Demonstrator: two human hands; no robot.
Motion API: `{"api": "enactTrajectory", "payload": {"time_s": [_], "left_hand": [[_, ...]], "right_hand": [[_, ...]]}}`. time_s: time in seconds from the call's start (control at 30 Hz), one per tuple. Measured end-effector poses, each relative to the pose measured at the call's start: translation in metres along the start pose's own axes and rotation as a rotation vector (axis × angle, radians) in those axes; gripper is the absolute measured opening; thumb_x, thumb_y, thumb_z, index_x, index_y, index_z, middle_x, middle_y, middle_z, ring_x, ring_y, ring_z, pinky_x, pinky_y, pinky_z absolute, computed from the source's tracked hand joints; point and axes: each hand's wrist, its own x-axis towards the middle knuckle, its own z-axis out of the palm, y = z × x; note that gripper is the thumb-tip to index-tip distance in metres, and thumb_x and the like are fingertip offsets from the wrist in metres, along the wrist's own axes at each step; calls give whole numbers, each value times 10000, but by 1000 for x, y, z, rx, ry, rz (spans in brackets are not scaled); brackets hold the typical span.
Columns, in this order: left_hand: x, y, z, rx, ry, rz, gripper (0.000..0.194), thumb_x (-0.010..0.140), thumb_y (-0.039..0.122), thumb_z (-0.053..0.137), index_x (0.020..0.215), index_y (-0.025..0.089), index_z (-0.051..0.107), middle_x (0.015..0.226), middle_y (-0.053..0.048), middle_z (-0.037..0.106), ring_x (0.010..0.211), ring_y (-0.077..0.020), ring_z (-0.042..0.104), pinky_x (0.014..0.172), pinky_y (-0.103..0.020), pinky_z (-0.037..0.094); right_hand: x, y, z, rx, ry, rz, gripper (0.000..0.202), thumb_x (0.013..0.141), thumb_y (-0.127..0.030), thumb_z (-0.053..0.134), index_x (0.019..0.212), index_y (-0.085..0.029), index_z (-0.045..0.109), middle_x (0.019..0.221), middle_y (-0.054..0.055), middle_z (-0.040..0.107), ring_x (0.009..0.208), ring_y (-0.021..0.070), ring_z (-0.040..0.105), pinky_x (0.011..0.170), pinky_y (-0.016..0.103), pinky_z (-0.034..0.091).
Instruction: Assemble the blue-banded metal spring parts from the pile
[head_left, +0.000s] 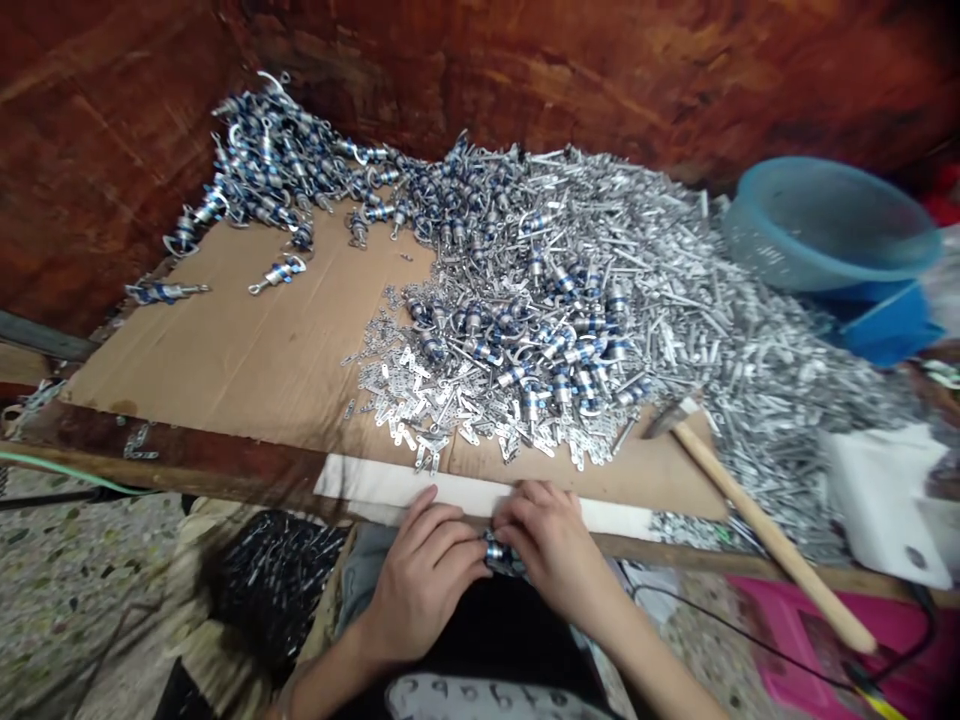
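Note:
At the table's front edge, a small blue-and-silver metal fitting [495, 550] sits between my two hands. My left hand [429, 565] has its fingertips closed on the fitting's left side. From the right, my right hand [551, 545] pinches it with curled fingers, which hide part of it. A white strip [600, 517] lies along the edge just beyond my hands. Further back are flat silver plates with holes [412, 400] and a heap of similar blue-and-silver fittings [555, 350].
A wooden-handled hammer [772, 535] slants over the right front edge. Silver rods [675, 250] are heaped beside a translucent blue basin [829, 225]. More fittings [270, 165] are piled at back left on cardboard [240, 340]. A pink stool [795, 640] stands below right.

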Motion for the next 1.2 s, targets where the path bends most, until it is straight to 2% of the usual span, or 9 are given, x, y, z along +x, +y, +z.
{"api": "enactTrajectory", "payload": {"time_s": [0.23, 0.33, 0.4, 0.47, 0.6, 0.87, 1.07, 1.13, 1.2], "left_hand": [[4, 3, -3, 28, -14, -9, 66, 848, 204, 579, 849, 191, 644, 791, 7, 683, 862, -169, 602, 1003, -437, 396], [5, 3, -4, 29, -14, 2, 67, 847, 218, 585, 843, 190, 645, 774, 5, 678, 855, -177, 609, 1006, -451, 395], [6, 3, -4, 23, 3, 7, 63, 843, 222, 592, 836, 190, 646, 764, 3, 675, 851, -180, 609, 1010, -458, 395], [6, 2, -4, 18, 9, 2, 54, 837, 220, 600, 832, 193, 647, 762, 2, 673, 846, -178, 606, 1006, -457, 401], [4, 1, -3, 11, -15, -7, 37, 822, 195, 619, 838, 187, 652, 774, 5, 674, 849, -178, 598, 996, -467, 402], [4, 3, -2, 25, 9, -8, 89, 856, 235, 579, 829, 191, 651, 771, 5, 669, 867, -178, 595, 1015, -445, 386], [4, 3, -2, -2, 6, -30, 101, 863, 234, 569, 820, 194, 651, 774, 13, 669, 866, -169, 586, 1022, -439, 372], [4, 2, -3, 7, -4, -24, 79, 850, 226, 586, 826, 196, 656, 774, 11, 671, 863, -173, 589, 1013, -445, 382], [4, 1, -4, 18, -25, -22, 68, 843, 211, 593, 843, 198, 660, 782, 8, 675, 865, -176, 592, 1008, -450, 386]], "right_hand": [[9, 0, -13, 85, -59, 25, 115, 799, -152, 552, 702, -196, 596, 774, 23, 585, 813, 192, 511, 720, 320, 335], [3, 40, -26, 249, 217, 83, 141, 845, -298, 498, 787, -206, 588, 797, 39, 586, 760, 188, 523, 697, 324, 389], [-2, 81, -37, 74, 589, 224, 264, 820, -438, 513, 908, -197, 576, 866, 78, 575, 803, 229, 511, 716, 370, 398], [-5, 119, -46, -222, 772, 358, 465, 758, -550, 536, 1006, -157, 565, 955, 143, 557, 909, 307, 483, 781, 455, 368], [-7, 159, -51, -367, 692, 325, 454, 822, -500, 426, 1045, -123, 544, 860, 131, 570, 823, 282, 515, 764, 428, 391], [-6, 176, -62, -481, 789, 446, 610, 818, -616, 314, 908, -93, 612, 786, 171, 527, 812, 339, 500, 726, 496, 391], [-22, 119, -52, -430, 800, 329, 402, 895, -447, 287, 912, -153, 560, 797, 136, 574, 724, 254, 559, 599, 352, 441], [-35, 78, -41, -323, 578, 140, 266, 911, -366, 343, 856, -205, 546, 608, 38, 560, 508, 184, 540, 479, 280, 416], [-46, 42, -31, -201, 421, -95, 180, 911, -229, 370, 1004, -213, 522, 714, 32, 646, 578, 157, 619, 508, 232, 458]]}}
